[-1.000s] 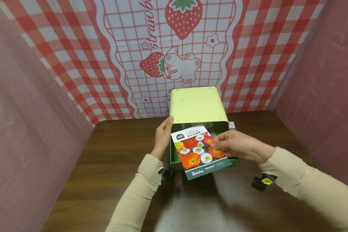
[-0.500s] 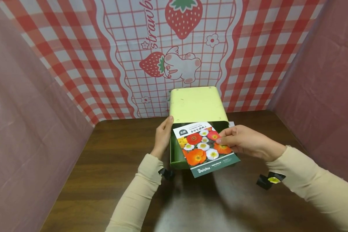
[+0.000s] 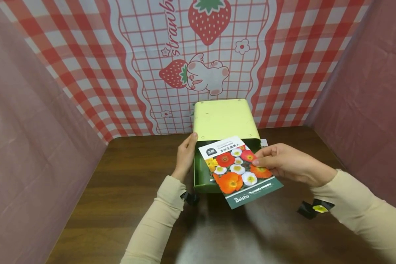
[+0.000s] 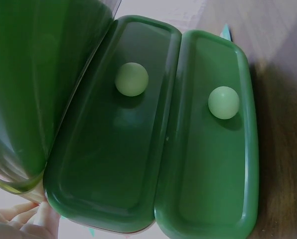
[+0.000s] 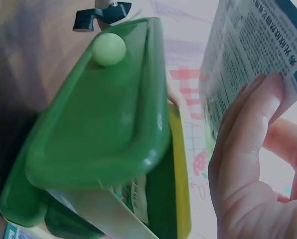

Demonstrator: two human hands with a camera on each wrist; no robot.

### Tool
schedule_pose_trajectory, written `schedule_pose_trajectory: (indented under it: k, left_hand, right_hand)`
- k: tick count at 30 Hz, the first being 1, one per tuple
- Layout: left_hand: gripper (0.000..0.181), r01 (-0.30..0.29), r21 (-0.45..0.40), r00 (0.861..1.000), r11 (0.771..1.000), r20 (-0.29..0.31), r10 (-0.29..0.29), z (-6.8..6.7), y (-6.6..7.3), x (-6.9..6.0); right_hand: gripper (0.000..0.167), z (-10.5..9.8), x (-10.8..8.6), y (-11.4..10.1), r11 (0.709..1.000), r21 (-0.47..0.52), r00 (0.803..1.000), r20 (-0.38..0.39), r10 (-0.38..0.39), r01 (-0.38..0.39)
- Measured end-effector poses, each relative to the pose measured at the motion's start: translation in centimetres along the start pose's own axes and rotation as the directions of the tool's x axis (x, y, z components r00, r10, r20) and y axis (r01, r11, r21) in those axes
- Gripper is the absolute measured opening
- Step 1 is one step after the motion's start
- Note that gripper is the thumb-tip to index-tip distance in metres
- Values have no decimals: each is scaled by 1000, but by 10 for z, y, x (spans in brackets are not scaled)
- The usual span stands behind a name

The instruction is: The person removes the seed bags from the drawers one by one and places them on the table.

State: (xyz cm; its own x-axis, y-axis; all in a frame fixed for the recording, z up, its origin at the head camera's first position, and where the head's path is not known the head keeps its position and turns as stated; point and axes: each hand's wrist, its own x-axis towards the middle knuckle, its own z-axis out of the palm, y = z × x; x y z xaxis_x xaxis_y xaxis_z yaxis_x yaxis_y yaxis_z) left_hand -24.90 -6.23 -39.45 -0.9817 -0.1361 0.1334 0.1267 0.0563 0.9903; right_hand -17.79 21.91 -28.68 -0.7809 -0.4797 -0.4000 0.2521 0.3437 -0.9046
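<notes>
A flower-seed packet (image 3: 239, 172) is pinched between the thumb and fingers of my right hand (image 3: 288, 163), tilted in front of a box's opening. The box (image 3: 225, 119) has a pale yellow-green top and a green inside. Against its left side rests my left hand (image 3: 184, 156), thumb near the top front corner. In the left wrist view, two green drawer fronts (image 4: 108, 139) with round pale knobs stand next to each other. The right wrist view has the packet's printed back (image 5: 253, 45) over the fingers of my right hand (image 5: 248, 149); another packet (image 5: 138, 199) shows inside the box.
The box stands on a dark wooden table (image 3: 118, 194) near the back wall cloth (image 3: 128, 84). Pink curtains (image 3: 33, 128) hang at both sides. Part of a printed packet (image 3: 264, 142) juts out behind the box's right side.
My right hand has moved to the right with the packet, which now covers less of the box's opening and shows more of the green inside. My left hand has stayed at the box's side.
</notes>
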Motion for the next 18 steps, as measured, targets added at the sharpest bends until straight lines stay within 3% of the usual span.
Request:
schedule_pose_trajectory:
  k: [5, 12, 18]
  left_hand:
    - [54, -5, 11, 1000, 1000, 2, 5, 0, -5, 3]
    - [55, -13, 10, 1000, 1000, 24, 13, 0, -6, 2]
    - [56, -7, 14, 1000, 1000, 28, 6, -1, -6, 2]
  right_hand:
    - [15, -15, -6, -2, 998, 53, 993, -114, -22, 28]
    - [16, -43, -11, -7, 991, 124, 955, -298, -9, 48]
    - [15, -73, -16, -4, 975, 212, 925, -379, 19, 67]
